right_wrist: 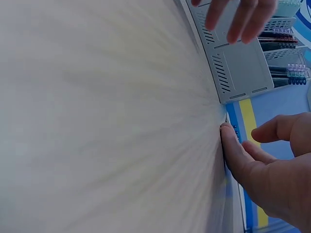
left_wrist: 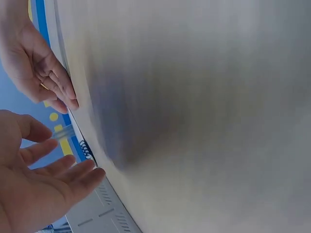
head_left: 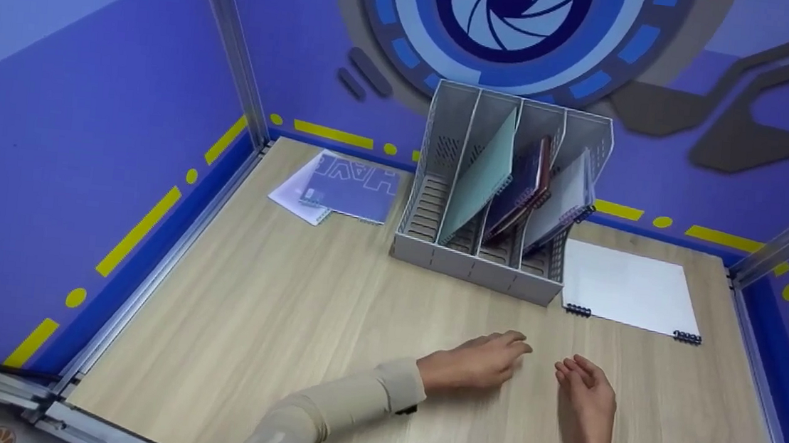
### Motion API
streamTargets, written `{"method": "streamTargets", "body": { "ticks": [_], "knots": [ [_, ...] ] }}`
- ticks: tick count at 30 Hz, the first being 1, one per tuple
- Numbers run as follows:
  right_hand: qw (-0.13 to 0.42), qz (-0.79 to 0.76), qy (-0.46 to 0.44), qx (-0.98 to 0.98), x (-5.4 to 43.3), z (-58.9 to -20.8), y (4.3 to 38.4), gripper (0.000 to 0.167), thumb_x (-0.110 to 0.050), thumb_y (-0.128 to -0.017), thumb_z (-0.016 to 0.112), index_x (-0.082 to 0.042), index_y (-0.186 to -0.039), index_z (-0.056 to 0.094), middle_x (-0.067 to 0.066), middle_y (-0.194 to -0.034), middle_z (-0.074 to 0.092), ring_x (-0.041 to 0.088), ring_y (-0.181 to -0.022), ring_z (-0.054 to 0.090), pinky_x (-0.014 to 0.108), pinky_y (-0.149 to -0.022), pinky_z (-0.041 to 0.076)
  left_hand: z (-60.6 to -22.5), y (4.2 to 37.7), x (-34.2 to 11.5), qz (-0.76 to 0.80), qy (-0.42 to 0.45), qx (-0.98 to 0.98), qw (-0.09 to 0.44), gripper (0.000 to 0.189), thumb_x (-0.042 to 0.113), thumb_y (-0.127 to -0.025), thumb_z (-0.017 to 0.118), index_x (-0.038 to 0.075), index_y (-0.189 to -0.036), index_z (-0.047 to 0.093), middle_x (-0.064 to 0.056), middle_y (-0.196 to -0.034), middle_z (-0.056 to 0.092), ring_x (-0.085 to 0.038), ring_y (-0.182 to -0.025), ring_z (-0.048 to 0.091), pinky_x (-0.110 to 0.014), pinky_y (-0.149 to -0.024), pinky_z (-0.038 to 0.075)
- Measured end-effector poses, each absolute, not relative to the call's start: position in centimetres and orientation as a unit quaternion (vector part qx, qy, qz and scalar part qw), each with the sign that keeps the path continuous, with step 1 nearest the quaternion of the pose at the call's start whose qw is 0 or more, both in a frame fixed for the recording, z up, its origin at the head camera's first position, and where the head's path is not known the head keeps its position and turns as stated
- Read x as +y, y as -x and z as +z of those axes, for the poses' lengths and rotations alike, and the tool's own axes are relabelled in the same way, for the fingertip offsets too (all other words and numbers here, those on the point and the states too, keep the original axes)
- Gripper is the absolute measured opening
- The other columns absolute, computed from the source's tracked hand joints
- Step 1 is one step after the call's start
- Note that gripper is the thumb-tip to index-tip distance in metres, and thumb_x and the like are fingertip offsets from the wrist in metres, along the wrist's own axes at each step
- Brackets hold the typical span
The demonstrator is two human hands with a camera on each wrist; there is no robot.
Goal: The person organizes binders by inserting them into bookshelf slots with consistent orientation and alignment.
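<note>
My left hand (head_left: 486,361) is over the wooden table in front of a grey file rack (head_left: 475,275), its fingers loosely bent and holding nothing. To its right, my right hand (head_left: 590,396) has slightly curled fingers and is likewise bare. A gap separates the two hands. In the left wrist view, the left palm (left_wrist: 43,189) shows with fingers spread. The right wrist view catches the right hand (right_wrist: 277,165) near the tabletop. In the rack lean a mint-green spiral notebook (head_left: 484,176), dark notebooks (head_left: 514,196) and pale notebooks (head_left: 562,200).
A white spiral-bound notebook (head_left: 635,285) lies flat right of the rack. On the left, a purple-blue notebook (head_left: 361,190) overlaps a pale lilac one (head_left: 293,191). Printed panels (head_left: 123,141) and metal rails (head_left: 169,266) border the table (head_left: 249,337).
</note>
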State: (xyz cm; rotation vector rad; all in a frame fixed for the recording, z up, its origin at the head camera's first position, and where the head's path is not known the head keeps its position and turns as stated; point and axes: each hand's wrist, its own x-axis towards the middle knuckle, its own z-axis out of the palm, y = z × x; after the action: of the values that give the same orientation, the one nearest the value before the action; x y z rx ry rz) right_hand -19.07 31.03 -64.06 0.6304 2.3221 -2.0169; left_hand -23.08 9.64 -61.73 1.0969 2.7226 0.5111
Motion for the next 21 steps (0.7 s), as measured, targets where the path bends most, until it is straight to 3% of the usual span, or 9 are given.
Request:
{"method": "streamTargets", "body": {
  "ticks": [8,14,17,21],
  "knots": [
    [-0.006,-0.623,-0.206,0.755,31.2,-64.4,18.8,0.046,-0.006,-0.106,0.046,0.010,-0.148,0.037,0.034,-0.142,0.049,-0.010,-0.092,0.062,0.015,-0.087,0.052,-61.7,24.7,14.6,0.161,-0.398,0.900,0.079,0.042,0.021,-0.106,0.048,0.016,-0.149,0.049,-0.001,-0.154,0.045,-0.011,-0.142,0.042,-0.021,-0.114,0.031],
    [-0.001,-0.580,-0.200,0.789,31.3,-64.4,18.7,0.048,-0.014,-0.106,0.045,0.009,-0.148,0.040,0.033,-0.145,0.048,-0.019,-0.086,0.050,0.006,-0.077,0.046,-62.6,26.4,18.8,0.100,-0.433,0.896,0.012,0.043,0.023,-0.106,0.050,0.012,-0.147,0.049,-0.007,-0.154,0.045,-0.018,-0.147,0.037,-0.026,-0.121,0.020],
    [0.001,-0.580,-0.200,0.789,31.3,-64.4,18.8,0.049,-0.017,-0.106,0.046,0.009,-0.148,0.041,0.032,-0.145,0.049,-0.019,-0.087,0.051,0.007,-0.078,0.047,-63.2,27.3,20.0,0.069,-0.420,0.905,-0.010,0.043,0.027,-0.105,0.054,0.011,-0.145,0.051,-0.007,-0.152,0.047,-0.020,-0.146,0.038,-0.028,-0.122,0.020],
    [0.002,-0.621,-0.201,0.757,31.5,-64.4,18.7,0.048,-0.011,-0.106,0.044,0.010,-0.149,0.037,0.033,-0.147,0.046,-0.015,-0.089,0.058,0.013,-0.085,0.051,-63.9,28.4,21.3,0.038,-0.393,0.919,-0.009,0.053,0.035,-0.103,0.057,0.014,-0.150,0.046,-0.008,-0.160,0.037,-0.023,-0.151,0.029,-0.030,-0.122,0.018]
  ]
}}
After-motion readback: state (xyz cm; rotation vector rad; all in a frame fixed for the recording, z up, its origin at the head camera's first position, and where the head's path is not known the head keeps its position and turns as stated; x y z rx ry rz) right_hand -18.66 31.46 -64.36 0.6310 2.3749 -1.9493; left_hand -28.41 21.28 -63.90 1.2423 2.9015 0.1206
